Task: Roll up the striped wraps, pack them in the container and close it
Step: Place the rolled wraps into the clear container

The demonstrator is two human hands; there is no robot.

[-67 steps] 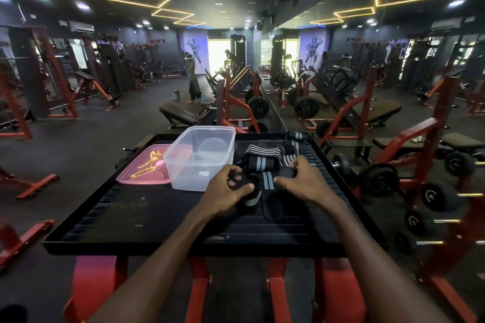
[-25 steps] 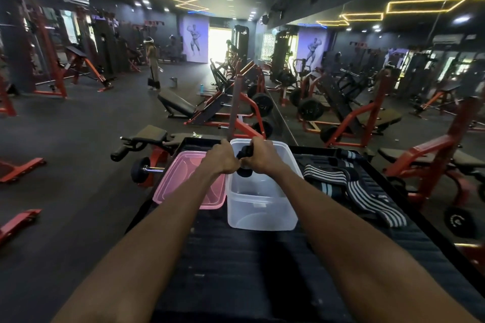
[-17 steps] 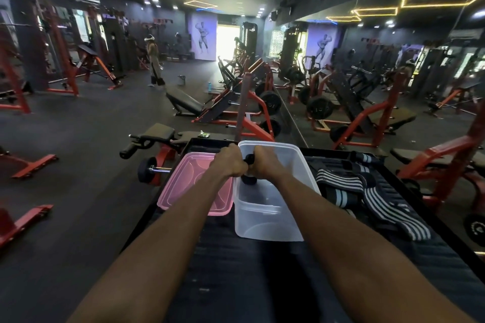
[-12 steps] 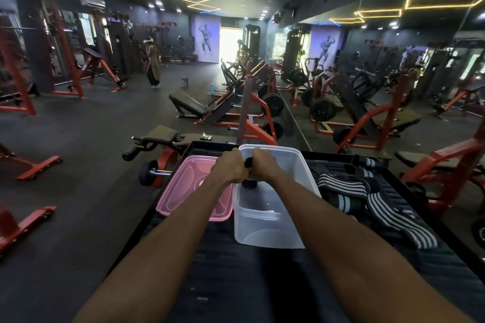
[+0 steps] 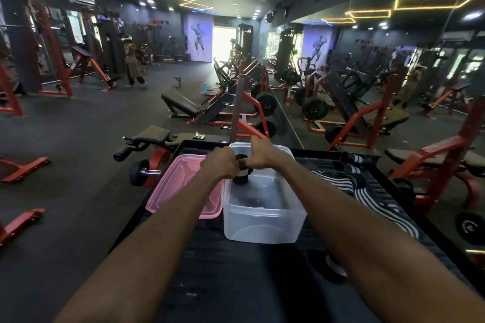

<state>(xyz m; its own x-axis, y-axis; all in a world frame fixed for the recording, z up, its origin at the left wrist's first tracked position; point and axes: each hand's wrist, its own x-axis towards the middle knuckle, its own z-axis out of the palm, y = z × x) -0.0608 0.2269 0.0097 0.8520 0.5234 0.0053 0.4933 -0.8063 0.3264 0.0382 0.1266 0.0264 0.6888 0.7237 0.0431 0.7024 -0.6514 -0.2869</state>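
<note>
Both hands — left hand (image 5: 221, 165) and right hand (image 5: 262, 156) — curl around one dark rolled wrap (image 5: 241, 174), holding it just over the open box (image 5: 262, 228). That roll looks first to go in. More soft striped wraps (image 5: 367, 191) lie flat on the ribbed black tray (image 5: 236, 270), unrolled. The smooth pink lid (image 5: 173, 191) waits beside the clear box — still off.

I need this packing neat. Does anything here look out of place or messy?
Only the striped wraps right of the container: they sprawl unrolled across the table. The pink lid lies flat beside the container, and both hands hold one roll over it.
</note>
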